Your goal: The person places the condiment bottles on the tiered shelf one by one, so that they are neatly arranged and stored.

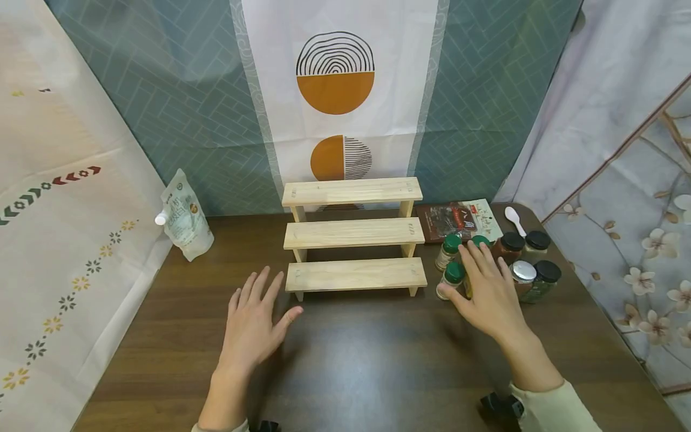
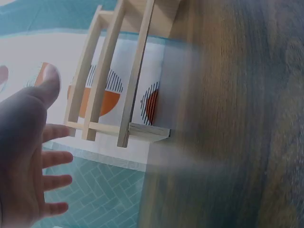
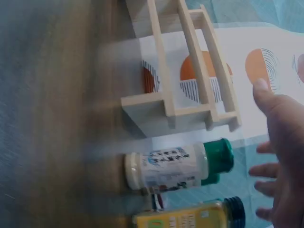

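Note:
A pale wooden three-step rack [image 1: 356,274] stands on the brown table, its steps bare. My left hand [image 1: 251,330] hovers by the rack's front left corner, fingers spread and nothing in them. Over the spice jars to the right of the rack is my right hand [image 1: 488,297], fingers extended, holding nothing and covering part of the group. Green-lidded jars [image 1: 453,273] stand nearest the rack; the right wrist view shows one white-labelled jar [image 3: 171,166] beside a yellow-labelled jar [image 3: 183,218]. Dark-lidded jars [image 1: 537,241] and a silver-lidded jar [image 1: 522,272] stand farther right.
A white spouted pouch [image 1: 186,219] leans at the back left. Behind the jars lie a dark red and cream packet [image 1: 453,221] and a white spoon [image 1: 514,219]. Patterned cloth [image 1: 205,108] hangs behind the table and along both sides.

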`<state>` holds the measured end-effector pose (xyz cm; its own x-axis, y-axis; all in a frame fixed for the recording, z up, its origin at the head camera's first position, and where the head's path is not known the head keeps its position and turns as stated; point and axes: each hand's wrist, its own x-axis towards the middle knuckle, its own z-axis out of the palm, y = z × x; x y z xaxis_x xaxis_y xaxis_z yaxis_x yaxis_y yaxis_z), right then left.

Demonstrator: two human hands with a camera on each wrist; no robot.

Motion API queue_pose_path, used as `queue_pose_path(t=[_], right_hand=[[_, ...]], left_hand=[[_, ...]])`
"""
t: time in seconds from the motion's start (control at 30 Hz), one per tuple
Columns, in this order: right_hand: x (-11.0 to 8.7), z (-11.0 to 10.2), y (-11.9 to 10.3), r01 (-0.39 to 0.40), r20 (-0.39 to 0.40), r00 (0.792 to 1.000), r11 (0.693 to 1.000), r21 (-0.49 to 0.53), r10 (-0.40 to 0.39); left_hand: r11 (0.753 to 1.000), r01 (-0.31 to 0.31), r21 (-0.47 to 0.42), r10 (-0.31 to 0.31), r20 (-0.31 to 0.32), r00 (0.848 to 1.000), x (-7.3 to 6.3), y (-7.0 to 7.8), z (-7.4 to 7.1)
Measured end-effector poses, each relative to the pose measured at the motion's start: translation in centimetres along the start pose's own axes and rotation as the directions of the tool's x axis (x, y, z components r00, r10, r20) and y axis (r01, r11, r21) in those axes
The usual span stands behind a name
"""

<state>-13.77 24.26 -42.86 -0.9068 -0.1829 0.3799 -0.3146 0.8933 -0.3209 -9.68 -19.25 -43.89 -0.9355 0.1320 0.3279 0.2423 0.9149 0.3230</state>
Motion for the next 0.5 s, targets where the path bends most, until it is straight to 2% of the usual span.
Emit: queue_pose_path(t=[0.1,0.17,0.23,0.3,0.37,0.5], right_hand=[[1.0,-0.6,0.4,0.049,-0.089,0.995,0.995,0.087,-0.042],[1.9,-1.1,0.8,0.086,-0.152,0.986,0.986,0.143,-0.064],[2.8,-1.6,1.3,0.113,-0.193,0.978,0.979,0.170,-0.080],[3.7,-1.9,1.8,0.134,-0.209,0.973,0.975,0.176,-0.096],[4.4,-2.1,2.3,0.138,-0.197,0.975,0.975,0.173,-0.103],[5.2,-2.4,2.8,0.085,-0.100,0.993,0.983,0.161,-0.069]], left_hand=[[0.983,0.008,-0.183,-0.022,-0.074,0.997,0.3,-0.1,0.1],[0.949,0.019,-0.313,-0.062,-0.126,0.990,0.7,-0.1,0.2],[0.910,0.052,-0.411,-0.122,-0.146,0.982,1.0,-0.3,0.5],[0.872,0.106,-0.477,-0.189,-0.130,0.973,1.3,-0.6,0.7],[0.835,0.168,-0.524,-0.248,-0.086,0.965,1.5,-0.8,1.0],[0.770,0.286,-0.570,-0.325,0.035,0.945,1.7,-1.1,1.7]])
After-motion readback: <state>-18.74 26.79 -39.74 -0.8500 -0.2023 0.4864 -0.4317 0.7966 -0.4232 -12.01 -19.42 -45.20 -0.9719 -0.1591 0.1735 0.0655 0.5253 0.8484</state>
